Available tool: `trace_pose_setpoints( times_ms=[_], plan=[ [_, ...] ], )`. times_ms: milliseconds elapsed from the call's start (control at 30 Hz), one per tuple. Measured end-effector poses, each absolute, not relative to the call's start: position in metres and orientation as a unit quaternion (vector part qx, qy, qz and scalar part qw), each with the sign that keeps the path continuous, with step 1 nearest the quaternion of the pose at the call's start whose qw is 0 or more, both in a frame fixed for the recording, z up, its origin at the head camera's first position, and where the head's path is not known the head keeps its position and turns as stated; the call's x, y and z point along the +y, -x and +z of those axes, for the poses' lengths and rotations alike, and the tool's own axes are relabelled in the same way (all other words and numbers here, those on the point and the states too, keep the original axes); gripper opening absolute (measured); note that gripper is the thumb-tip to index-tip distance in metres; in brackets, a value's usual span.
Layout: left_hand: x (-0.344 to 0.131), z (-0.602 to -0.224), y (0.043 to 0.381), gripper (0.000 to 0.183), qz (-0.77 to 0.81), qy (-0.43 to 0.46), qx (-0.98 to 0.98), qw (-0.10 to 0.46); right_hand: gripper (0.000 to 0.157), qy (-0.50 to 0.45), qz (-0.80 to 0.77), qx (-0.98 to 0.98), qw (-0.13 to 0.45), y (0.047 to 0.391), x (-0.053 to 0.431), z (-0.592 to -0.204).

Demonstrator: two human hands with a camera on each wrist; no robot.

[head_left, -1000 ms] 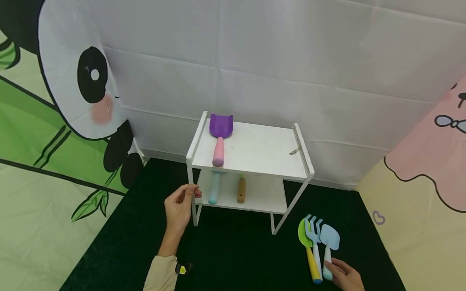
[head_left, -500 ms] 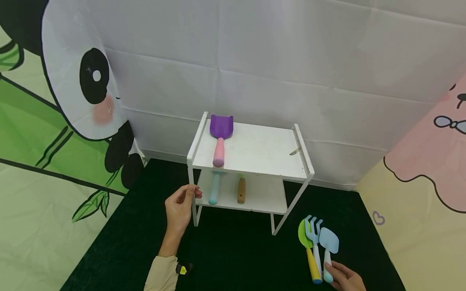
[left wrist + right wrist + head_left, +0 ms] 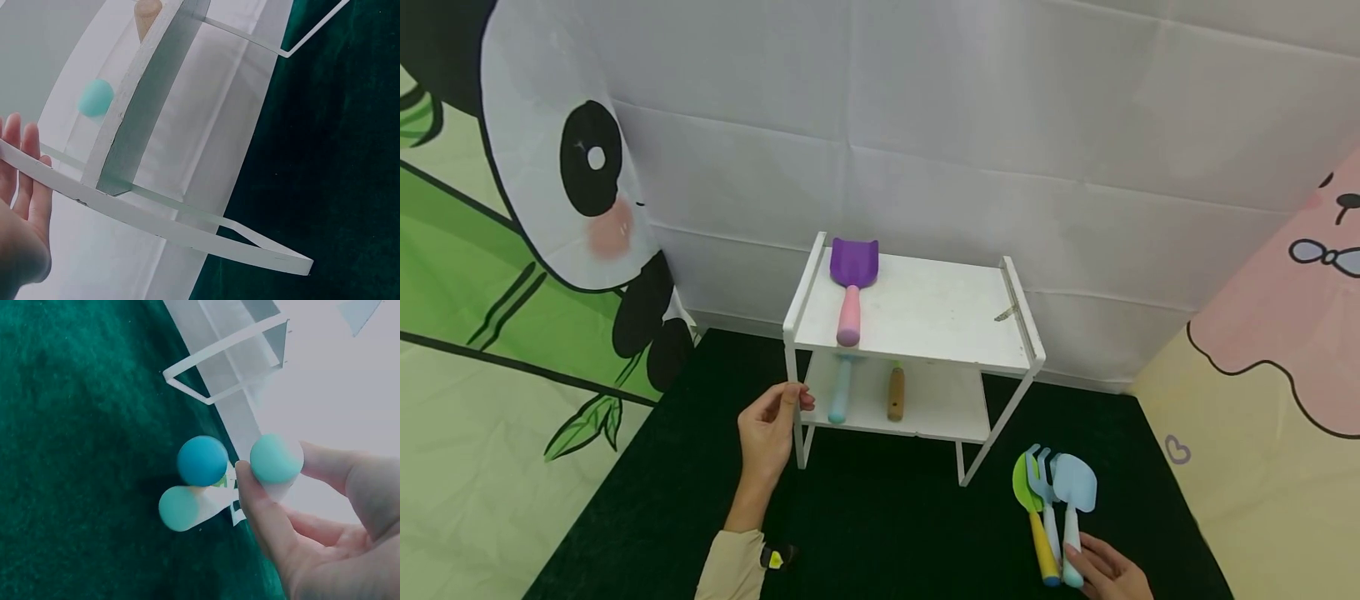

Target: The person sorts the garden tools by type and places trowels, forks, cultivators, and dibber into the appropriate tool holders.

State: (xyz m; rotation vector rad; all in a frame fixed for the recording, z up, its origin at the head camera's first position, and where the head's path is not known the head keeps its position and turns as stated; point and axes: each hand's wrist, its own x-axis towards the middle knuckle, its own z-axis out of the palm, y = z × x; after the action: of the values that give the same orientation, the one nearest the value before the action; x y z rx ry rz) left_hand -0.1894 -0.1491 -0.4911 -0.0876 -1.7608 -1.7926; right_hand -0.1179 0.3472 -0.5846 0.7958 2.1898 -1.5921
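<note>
Dark green cloth (image 3: 872, 542): ground level, spread under and in front of the white shelf (image 3: 940, 308), the landmark here.
Right hand (image 3: 1108, 568): front-right of the shelf, thumb and fingers closed in on a slim handle, the gap no wider than the handle itself.
Light-blue trowel (image 3: 1074, 483): held in that pinch near the rounded handle end, blade pointing away from the person; whether the blade clears the cloth cannot be told.
Handling: probably light, stiff plastic, smooth enough to turn between fingertips and unlikely to break; the handle offers the best hold, and a grip nearer the blade should steady it.
Blue fork (image 3: 1051, 525): just beside the trowel, front-right of the shelf, its tines likely the part most apt to snag.
Green-and-yellow tool (image 3: 1037, 521): on the fork's far side from the trowel, handle toward the person, blue at its tip.
Left hand (image 3: 767, 429): at the shelf's front-left leg, thumb and fingers bent about the upright.
Lower tier: turquoise handle (image 3: 840, 390) at the shelf's left, wooden handle (image 3: 896, 394) nearer its middle — heads hidden.
Upper tier: purple shovel (image 3: 852, 279), pink-handled, on the shelf's left side.
Lettering: no brand, label or writing legible — only cartoon prints on the backdrop (image 3: 925, 125) beyond the shelf's sides.
</note>
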Motion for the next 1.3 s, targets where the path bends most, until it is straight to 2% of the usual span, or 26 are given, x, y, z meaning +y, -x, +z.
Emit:
trace_pose_setpoints(
  times_ms=[467, 700, 1133, 1300],
  plan=[
    [-0.152, -0.501, 0.195, 0.02, -0.674, 0.042, -0.669, 0.31, 0.091, -0.251, -0.586, 0.759, 0.131, 0.11, 0.32, -0.546],
    [-0.152, -0.5, 0.195, 0.02, -0.673, 0.042, -0.671, 0.31, 0.08, -0.246, -0.587, 0.763, 0.114, 0.107, 0.312, -0.538],
    [-0.152, -0.5, 0.194, 0.019, -0.673, 0.045, -0.671, 0.31, 0.086, -0.21, -0.595, 0.77, 0.09, 0.099, 0.298, -0.515],
    [-0.152, -0.501, 0.195, 0.02, -0.675, 0.045, -0.67, 0.305, 0.079, -0.199, -0.591, 0.778, 0.077, 0.094, 0.29, -0.503]
  ],
)
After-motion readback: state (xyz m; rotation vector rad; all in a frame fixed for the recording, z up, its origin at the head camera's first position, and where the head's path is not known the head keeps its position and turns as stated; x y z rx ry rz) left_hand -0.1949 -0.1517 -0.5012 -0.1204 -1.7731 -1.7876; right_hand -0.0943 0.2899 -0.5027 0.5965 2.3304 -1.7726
